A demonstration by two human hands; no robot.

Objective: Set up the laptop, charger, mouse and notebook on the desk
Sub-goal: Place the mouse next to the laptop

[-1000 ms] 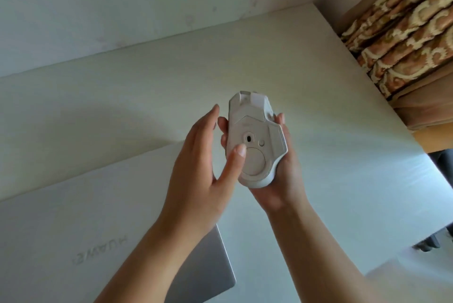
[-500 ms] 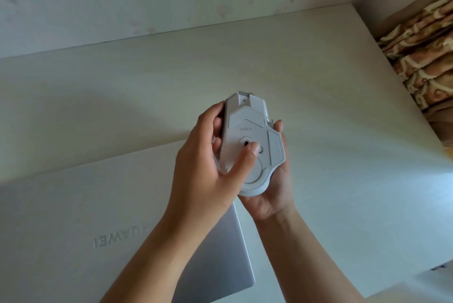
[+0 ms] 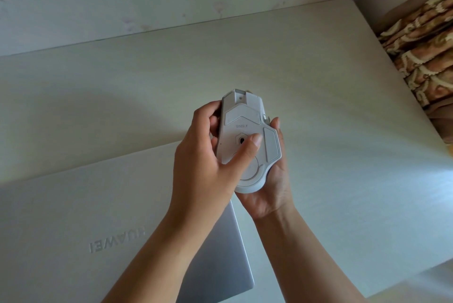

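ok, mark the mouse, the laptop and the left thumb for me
mouse (image 3: 247, 119): head view, on its upturned underside, near the front skate pad.
laptop (image 3: 73, 217): head view, on the closed silver lid, above the logo.
left thumb (image 3: 247, 149): head view, on the thumb pressed to the mouse's underside.

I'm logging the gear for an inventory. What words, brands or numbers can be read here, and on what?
"HUAWEI" on the lid of the closed laptop, upside down from this view.
Small grey print on the underside of the mouse, above the sensor: too blurred to read.
No other text is visible.
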